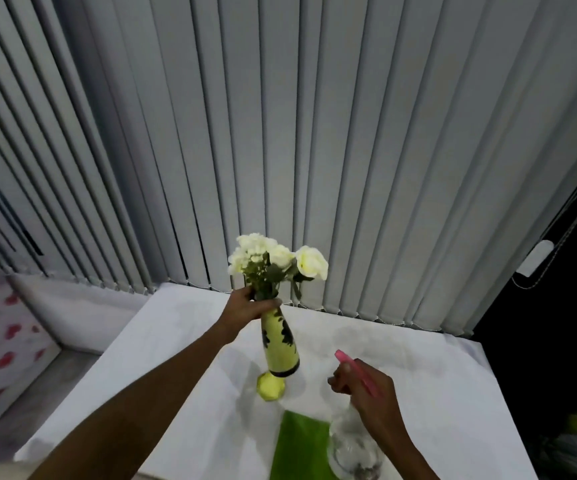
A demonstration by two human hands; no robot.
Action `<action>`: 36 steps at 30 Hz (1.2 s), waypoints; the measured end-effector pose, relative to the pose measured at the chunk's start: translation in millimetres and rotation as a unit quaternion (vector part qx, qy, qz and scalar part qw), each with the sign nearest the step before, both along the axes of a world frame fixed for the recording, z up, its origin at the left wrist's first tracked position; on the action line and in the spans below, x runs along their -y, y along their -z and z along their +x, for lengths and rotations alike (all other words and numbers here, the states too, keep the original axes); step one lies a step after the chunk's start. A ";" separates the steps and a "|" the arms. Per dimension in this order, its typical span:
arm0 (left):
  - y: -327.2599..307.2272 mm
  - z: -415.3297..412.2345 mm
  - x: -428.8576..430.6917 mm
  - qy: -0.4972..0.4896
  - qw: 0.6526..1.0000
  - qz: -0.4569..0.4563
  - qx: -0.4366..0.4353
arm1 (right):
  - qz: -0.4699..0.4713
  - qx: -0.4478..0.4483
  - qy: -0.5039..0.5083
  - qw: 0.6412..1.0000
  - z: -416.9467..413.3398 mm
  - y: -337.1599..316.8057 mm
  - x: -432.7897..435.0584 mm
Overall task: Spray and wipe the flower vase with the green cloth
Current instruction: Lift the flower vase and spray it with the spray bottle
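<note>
A tall yellow-green flower vase [279,351] with black leaf marks holds white flowers [276,259]. It is lifted and tilted above the white table [183,358]. My left hand [250,303] grips its neck just under the flowers. My right hand [366,386] holds a clear spray bottle [353,448] by its pink spray head [353,367], nozzle aimed left toward the vase's lower body. The green cloth [301,448] lies flat on the table, below the vase and left of the bottle.
Grey vertical blinds [280,133] hang close behind the table's far edge. A heart-patterned surface [0,317] and a floor gap lie to the left. A dark opening [557,323] stands at the right, with the table's right edge beside it.
</note>
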State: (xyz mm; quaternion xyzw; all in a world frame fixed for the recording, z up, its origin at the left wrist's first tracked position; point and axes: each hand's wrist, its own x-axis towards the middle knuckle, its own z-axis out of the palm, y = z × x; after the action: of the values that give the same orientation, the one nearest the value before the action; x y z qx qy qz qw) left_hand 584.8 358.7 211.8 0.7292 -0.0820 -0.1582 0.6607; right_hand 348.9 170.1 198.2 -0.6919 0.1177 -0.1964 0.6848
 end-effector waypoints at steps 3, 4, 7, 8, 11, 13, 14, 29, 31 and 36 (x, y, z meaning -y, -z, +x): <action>-31.0 11.6 6.7 0.024 1.000 -0.018 0.009 | -0.014 0.025 -0.004 1.000 23.4 -20.0 -9.2; -41.9 15.3 7.4 0.030 0.999 -0.014 0.024 | -0.004 0.036 -0.006 0.999 32.0 -32.3 -12.2; -79.7 21.7 5.7 0.031 0.997 -0.018 0.063 | -0.037 0.064 -0.007 0.997 55.8 -69.5 -20.0; -87.6 22.7 3.3 0.030 0.997 -0.016 0.073 | -0.059 0.068 -0.007 0.996 61.4 -79.5 -23.9; -104.5 25.4 -0.1 0.017 0.996 -0.021 0.089 | -0.077 0.084 0.003 0.994 74.9 -100.8 -33.4; -112.4 28.0 -3.7 0.007 0.995 -0.037 0.088 | -0.084 0.092 0.019 0.992 80.6 -111.0 -38.9; -115.8 28.6 -6.3 0.005 0.995 -0.045 0.084 | -0.084 0.092 0.024 0.992 82.4 -114.7 -40.8; -130.3 37.3 -20.0 -0.006 0.995 -0.068 0.068 | -0.085 0.090 0.033 0.992 81.5 -112.3 -29.1; -131.2 38.2 -19.3 -0.013 0.995 -0.065 0.072 | -0.084 0.093 0.029 0.992 79.4 -110.1 -26.1; -129.8 40.5 -16.3 -0.028 0.995 -0.062 0.075 | -0.098 0.060 0.011 0.993 76.9 -99.0 -22.4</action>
State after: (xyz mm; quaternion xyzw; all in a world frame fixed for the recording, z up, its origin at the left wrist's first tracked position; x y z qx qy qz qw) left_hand 625.4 375.0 341.6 0.6986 -0.1203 -0.0795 0.7009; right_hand 425.8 192.5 297.1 -0.7411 0.0644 -0.2558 0.6174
